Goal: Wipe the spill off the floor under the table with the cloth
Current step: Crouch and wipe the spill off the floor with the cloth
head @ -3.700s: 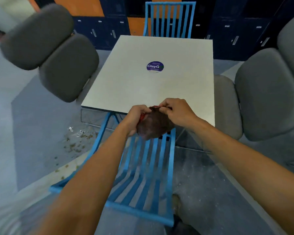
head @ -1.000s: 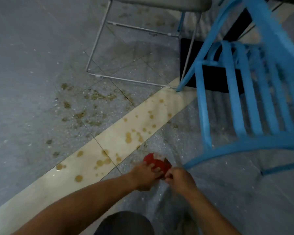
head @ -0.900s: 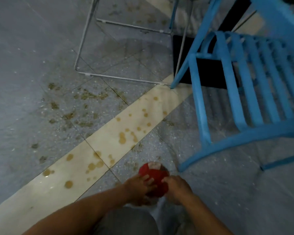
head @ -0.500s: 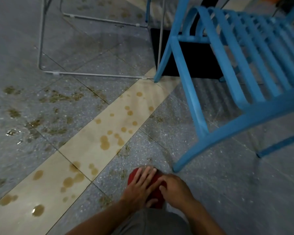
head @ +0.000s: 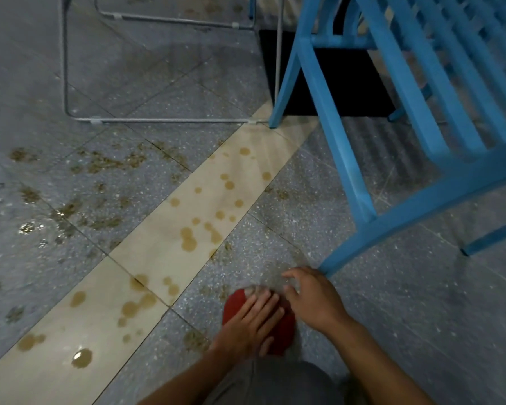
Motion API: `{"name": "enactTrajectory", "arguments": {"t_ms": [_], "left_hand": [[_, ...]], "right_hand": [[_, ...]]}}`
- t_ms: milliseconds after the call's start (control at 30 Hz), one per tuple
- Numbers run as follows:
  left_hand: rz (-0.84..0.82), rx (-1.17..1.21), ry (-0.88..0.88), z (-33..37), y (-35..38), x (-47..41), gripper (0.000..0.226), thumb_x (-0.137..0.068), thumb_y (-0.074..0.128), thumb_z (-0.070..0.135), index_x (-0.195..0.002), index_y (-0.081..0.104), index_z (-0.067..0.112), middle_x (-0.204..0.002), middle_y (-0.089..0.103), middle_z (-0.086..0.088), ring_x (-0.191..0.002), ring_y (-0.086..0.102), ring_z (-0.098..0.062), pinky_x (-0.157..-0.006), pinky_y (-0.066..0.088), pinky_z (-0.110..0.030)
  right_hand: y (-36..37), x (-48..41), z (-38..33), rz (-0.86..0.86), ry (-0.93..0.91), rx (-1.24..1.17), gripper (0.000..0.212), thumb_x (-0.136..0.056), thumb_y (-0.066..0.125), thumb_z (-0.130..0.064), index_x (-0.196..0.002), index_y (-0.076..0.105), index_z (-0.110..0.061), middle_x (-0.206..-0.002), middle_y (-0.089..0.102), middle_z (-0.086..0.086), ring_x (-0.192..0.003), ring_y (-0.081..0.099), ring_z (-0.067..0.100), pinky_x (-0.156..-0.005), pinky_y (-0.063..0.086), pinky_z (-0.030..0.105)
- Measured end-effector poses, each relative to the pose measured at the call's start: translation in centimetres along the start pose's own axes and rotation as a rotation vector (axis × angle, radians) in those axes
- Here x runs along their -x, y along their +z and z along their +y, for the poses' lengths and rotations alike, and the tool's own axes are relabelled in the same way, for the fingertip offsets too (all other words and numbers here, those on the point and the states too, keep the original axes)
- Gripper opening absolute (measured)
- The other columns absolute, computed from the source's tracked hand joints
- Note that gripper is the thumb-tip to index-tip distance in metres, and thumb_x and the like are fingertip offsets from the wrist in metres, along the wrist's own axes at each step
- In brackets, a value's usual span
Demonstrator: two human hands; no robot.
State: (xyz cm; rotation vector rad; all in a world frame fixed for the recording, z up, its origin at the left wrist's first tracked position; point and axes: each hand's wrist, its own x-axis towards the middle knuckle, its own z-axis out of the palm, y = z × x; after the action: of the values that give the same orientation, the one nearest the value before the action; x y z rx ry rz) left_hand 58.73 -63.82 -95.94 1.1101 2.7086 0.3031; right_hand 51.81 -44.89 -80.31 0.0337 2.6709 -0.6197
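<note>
The left hand (head: pixel 246 325) is pressing flat, fingers straight, on the red cloth (head: pixel 235 303), which is lying on the grey floor (head: pixel 392 317) near the blue chair (head: pixel 342 159). The right hand (head: pixel 313 299) is poised at the cloth's right edge, fingers loosely spread, gripping nothing. The brown spill (head: pixel 187 238) is dotting the tiles to the left.

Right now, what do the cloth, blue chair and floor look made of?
Cloth: soft red fabric, bunched, matte. Blue chair: probably painted metal or moulded plastic; uniform satin colour, slender slats. Floor: speckled grey terrazzo-like tiles with a smooth cream tile strip, semi-glossy; puddles glint on it.
</note>
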Motion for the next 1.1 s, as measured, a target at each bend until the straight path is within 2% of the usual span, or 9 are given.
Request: {"name": "enactTrajectory", "arguments": {"t_ms": [67, 167, 267, 367, 500, 600, 800, 967, 1100], "left_hand": [[0.001, -0.062, 0.018, -1.5, 0.8, 5.2, 0.065, -0.110, 0.038, 0.045, -0.168, 0.027, 0.018, -0.174, 0.025, -0.012, -0.161, 0.022, -0.031, -0.121, 0.031, -0.048], [-0.027, -0.099, -0.044, -3.4, -1.2, 8.7, 0.058, -0.116, 0.022, 0.044, -0.170, 0.016, 0.024, -0.178, 0.012, -0.006, -0.162, 0.020, -0.028, -0.127, 0.016, -0.048], [0.015, -0.039, -0.290, -4.3, -3.7, 4.8, 0.061, -0.115, 0.017, 0.049, -0.170, 0.011, 0.024, -0.178, 0.006, -0.008, -0.164, -0.003, -0.027, -0.131, 0.004, -0.051], [0.020, 0.080, -0.483, -3.6, -4.2, 0.4, 0.066, -0.114, 0.016, 0.054, -0.169, 0.012, 0.018, -0.176, 0.004, -0.015, -0.164, -0.004, -0.035, -0.132, 0.008, -0.058], [0.008, -0.061, -0.220, -1.1, -0.5, 6.0, 0.072, -0.109, 0.033, 0.064, -0.169, 0.022, 0.025, -0.175, 0.017, -0.015, -0.162, 0.015, -0.035, -0.123, 0.030, -0.056], [-0.103, -0.030, -0.164, -2.4, -1.6, 12.1, 0.070, -0.109, 0.035, 0.062, -0.169, 0.019, 0.030, -0.176, 0.018, -0.009, -0.162, 0.019, -0.031, -0.124, 0.021, -0.053], [0.027, 0.081, -0.599, -4.6, -5.2, 3.3, 0.066, -0.113, 0.019, 0.057, -0.170, 0.010, 0.025, -0.177, -0.001, -0.014, -0.163, -0.005, -0.037, -0.132, 0.005, -0.059], [-0.037, -0.091, -0.155, 0.8, -0.8, 2.8, 0.060, -0.111, 0.035, 0.054, -0.167, 0.029, 0.031, -0.172, 0.028, -0.015, -0.160, 0.023, -0.035, -0.121, 0.041, -0.055], [-0.123, -0.086, 0.014, -0.5, -1.5, 10.0, 0.069, -0.110, 0.034, 0.056, -0.170, 0.016, 0.027, -0.177, 0.015, -0.005, -0.164, 0.008, -0.027, -0.125, 0.025, -0.049]], "right_hand": [[0.2, 0.2, 0.3, -0.021, 0.011, 0.008, 0.028, -0.097, 0.058, -0.028, -0.125, 0.064, -0.028, -0.126, 0.063, -0.006, -0.118, 0.058, 0.015, -0.100, 0.047, 0.029], [1.1, 0.5, 0.3, -0.034, -0.036, 0.037, 0.029, -0.097, 0.059, -0.026, -0.126, 0.064, -0.025, -0.126, 0.063, -0.005, -0.118, 0.057, 0.014, -0.101, 0.046, 0.029], [2.4, 0.3, -0.8, -0.039, -0.101, 0.069, 0.031, -0.096, 0.059, -0.026, -0.125, 0.066, -0.022, -0.123, 0.064, -0.003, -0.115, 0.057, 0.017, -0.099, 0.046, 0.030], [3.7, -0.2, -1.7, -0.026, -0.139, 0.088, 0.030, -0.094, 0.060, -0.029, -0.123, 0.067, -0.024, -0.119, 0.066, -0.003, -0.111, 0.057, 0.017, -0.097, 0.046, 0.030], [4.0, -0.5, -2.1, -0.061, -0.159, 0.103, 0.030, -0.095, 0.059, -0.029, -0.124, 0.067, -0.024, -0.122, 0.065, -0.003, -0.115, 0.056, 0.018, -0.100, 0.045, 0.032], [3.7, -0.4, -1.3, -0.073, -0.155, 0.083, 0.032, -0.094, 0.061, -0.026, -0.125, 0.067, -0.022, -0.122, 0.066, -0.004, -0.115, 0.057, 0.019, -0.099, 0.049, 0.034], [4.2, -0.7, -0.3, -0.056, -0.125, 0.100, 0.032, -0.090, 0.066, -0.024, -0.122, 0.069, -0.021, -0.118, 0.068, 0.000, -0.109, 0.061, 0.022, -0.095, 0.051, 0.037], [4.0, -0.9, -0.7, -0.060, -0.110, 0.068, 0.030, -0.089, 0.066, -0.026, -0.119, 0.070, -0.022, -0.118, 0.068, -0.001, -0.111, 0.061, 0.023, -0.098, 0.049, 0.035], [2.4, -0.9, 0.3, -0.065, -0.086, 0.028, 0.033, -0.093, 0.065, -0.024, -0.126, 0.067, -0.022, -0.126, 0.065, -0.002, -0.117, 0.058, 0.018, -0.101, 0.048, 0.034]]}}
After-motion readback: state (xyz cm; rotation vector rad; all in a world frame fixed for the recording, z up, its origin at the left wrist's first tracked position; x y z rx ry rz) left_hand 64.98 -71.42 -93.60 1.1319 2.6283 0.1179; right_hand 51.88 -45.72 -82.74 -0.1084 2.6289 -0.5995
